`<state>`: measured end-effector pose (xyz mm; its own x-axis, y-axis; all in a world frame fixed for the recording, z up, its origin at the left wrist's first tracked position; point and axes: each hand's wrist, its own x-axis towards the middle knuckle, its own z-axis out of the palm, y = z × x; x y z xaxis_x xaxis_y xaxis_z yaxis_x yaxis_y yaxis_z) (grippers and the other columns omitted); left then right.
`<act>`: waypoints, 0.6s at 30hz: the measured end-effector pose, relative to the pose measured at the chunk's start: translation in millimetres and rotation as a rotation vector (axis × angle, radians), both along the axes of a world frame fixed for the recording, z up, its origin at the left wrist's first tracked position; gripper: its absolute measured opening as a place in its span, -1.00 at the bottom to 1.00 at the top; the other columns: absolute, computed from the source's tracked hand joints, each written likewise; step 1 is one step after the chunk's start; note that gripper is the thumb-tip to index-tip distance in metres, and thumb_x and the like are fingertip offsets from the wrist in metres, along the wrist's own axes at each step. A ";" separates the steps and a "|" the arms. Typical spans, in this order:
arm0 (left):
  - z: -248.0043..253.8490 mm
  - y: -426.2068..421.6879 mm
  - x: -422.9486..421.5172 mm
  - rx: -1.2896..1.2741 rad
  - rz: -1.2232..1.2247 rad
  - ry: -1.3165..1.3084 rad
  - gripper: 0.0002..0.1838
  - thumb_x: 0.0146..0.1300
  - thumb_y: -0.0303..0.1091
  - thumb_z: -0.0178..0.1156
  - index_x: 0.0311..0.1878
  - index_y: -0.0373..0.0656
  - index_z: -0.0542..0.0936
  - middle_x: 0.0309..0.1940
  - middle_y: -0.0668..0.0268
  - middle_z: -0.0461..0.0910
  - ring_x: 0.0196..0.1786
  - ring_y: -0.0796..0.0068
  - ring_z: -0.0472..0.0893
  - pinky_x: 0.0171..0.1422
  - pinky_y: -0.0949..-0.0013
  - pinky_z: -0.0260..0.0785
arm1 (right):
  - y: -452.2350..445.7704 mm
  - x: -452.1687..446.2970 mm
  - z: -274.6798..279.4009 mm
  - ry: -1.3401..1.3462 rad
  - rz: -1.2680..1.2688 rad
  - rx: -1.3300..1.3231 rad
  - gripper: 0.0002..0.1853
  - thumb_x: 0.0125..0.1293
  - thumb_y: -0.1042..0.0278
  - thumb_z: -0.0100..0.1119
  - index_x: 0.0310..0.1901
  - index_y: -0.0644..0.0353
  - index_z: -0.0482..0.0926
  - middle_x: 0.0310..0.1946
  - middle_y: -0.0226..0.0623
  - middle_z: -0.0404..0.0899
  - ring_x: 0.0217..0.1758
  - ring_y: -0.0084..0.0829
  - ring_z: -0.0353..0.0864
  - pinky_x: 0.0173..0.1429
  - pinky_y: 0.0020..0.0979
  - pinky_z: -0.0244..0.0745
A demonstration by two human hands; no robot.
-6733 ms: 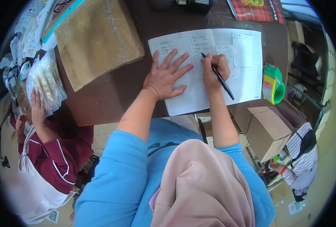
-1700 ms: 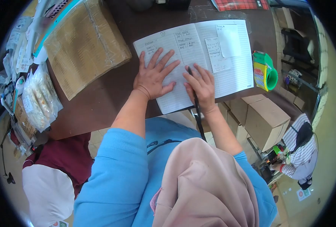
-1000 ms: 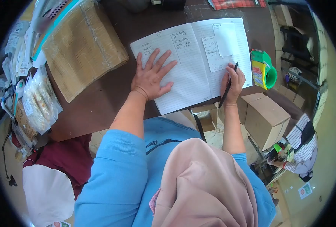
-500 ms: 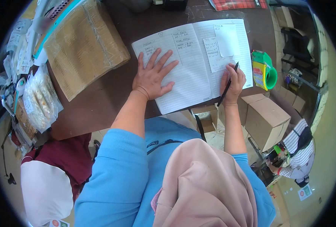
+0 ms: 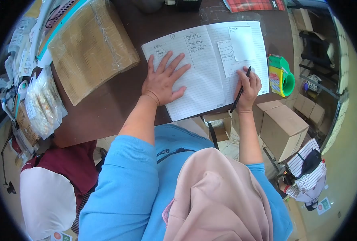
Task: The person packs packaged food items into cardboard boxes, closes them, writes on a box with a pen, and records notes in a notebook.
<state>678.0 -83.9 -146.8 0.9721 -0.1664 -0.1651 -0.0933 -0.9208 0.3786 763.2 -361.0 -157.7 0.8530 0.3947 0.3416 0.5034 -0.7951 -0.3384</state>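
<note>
An open ruled notebook [image 5: 202, 86] lies on the dark brown table [image 5: 94, 124], with handwriting on its left page. My left hand [image 5: 162, 82] rests flat on that page, fingers spread. Between the fingers of my right hand [image 5: 249, 88] is a black pen [image 5: 239, 93], held slanted over the lower right page. Just above that hand, two small paper slips lie overlapping on the right page: a handwritten slip [image 5: 225, 56] and a mostly blank slip [image 5: 243, 46]. The pen's lower end points toward the notebook's bottom edge.
A taped cardboard box [image 5: 92, 52] and plastic-wrapped packets [image 5: 46, 104] occupy the left side. Right of the notebook stands a green and yellow tape dispenser [image 5: 280, 75]. A closed carton [image 5: 283, 126] sits below the table's right edge. Two other people, one in stripes [image 5: 307, 164], are nearby.
Both hands and the pen stay almost where they were; the view shifts slightly. The person in stripes at the right has leaned or moved a little.
</note>
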 end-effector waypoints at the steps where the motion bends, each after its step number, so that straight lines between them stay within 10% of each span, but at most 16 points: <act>1: -0.3 0.0 -0.3 0.001 0.000 -0.002 -0.31 0.03 0.07 0.14 0.32 0.34 0.30 0.46 0.47 0.01 0.51 0.29 -0.08 0.49 -0.20 -0.47 | 0.0 -0.7 0.1 0.003 -0.001 -0.012 -0.65 0.05 0.57 0.15 -0.10 -0.01 0.60 -0.02 -0.34 0.56 0.04 -0.22 0.47 0.15 -0.25 0.25; 18: -0.8 -0.4 0.9 0.014 -0.005 0.060 -0.31 0.06 0.09 0.10 0.34 0.38 0.26 0.47 0.47 -0.03 0.52 0.28 -0.13 0.50 -0.20 -0.52 | 1.7 3.1 -1.3 0.023 0.007 0.007 -0.68 0.08 0.58 0.15 -0.10 0.03 0.59 -0.01 -0.34 0.56 0.03 -0.25 0.46 0.16 -0.28 0.23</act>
<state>679.0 -84.3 -147.5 0.9596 -0.1690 -0.2249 -0.0761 -0.9255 0.3710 766.3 -359.2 -159.0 0.8578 0.3985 0.3246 0.5012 -0.7888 -0.3559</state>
